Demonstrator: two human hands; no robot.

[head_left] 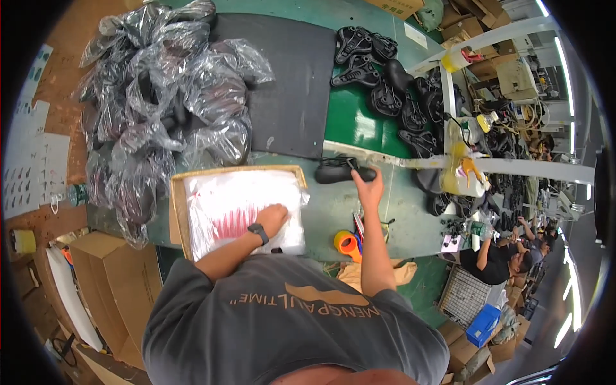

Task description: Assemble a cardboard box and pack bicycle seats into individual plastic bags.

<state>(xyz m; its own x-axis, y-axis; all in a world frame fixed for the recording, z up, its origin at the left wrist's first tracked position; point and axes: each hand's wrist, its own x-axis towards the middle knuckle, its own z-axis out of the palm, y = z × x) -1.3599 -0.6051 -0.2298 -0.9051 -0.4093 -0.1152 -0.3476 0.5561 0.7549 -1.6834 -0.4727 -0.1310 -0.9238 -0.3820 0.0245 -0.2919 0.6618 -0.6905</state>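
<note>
On the green bench, near its front edge: black bicycle saddle [337, 171], smooth and moulded, long narrow nose, lying flat just beyond the carton.
Right hand [367, 187]: arm stretched forward, palm down, fingertips touching the saddle's right end; whether they grip it I cannot tell.
Left hand [274, 217]: dark watch at the wrist, palm flat, fingers together, pressing down on the white plastic bags.
White plastic bags [240, 208]: thin, crinkled, red print, filling the open cardboard carton [178, 212] at the bench's front edge.
Room to move: bare green strip right of the carton, up to the orange tape roll [347, 244] at the front edge.
Far left: heap of saddles in clear glossy bags [163, 109], crumpled and shiny.
Middle back: matte black mat [292, 83], flat, rectangular.
Far right: loose pile of bare black saddles [391, 83], running along the white frame rail [513, 168].
</note>
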